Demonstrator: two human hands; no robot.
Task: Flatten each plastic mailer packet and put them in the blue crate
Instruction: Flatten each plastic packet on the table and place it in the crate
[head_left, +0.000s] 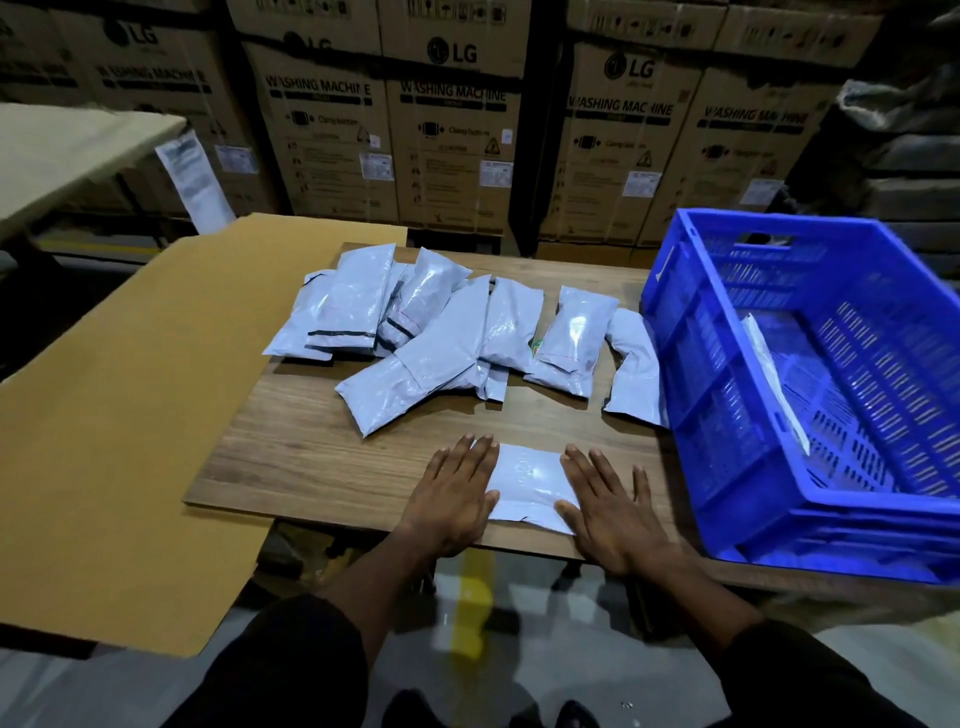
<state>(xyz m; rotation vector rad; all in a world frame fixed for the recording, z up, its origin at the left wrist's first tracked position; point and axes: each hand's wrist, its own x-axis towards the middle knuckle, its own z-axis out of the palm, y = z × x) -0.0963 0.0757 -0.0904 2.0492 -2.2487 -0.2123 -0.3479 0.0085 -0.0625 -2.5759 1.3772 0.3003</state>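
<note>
Head view, entry by item. Left hand (451, 496): fingers straight and spread, palm pressed flat on the left end of one mailer packet (527, 480). Right hand (613, 506): same flat spread on the packet's right end. Packet: lies at the worktop (311, 457) near edge, left of the blue crate (727, 395). Loose packets (441, 327): overlapping heap, left of the crate, beyond the pressed packet. Crate: holds one white packet (774, 379) leaning on its wall. Cardboard sheet (114, 415): far left of the crate

A warehouse: stacked washing-machine cartons (452, 130) stand behind a wooden packing table (311, 457).
</note>
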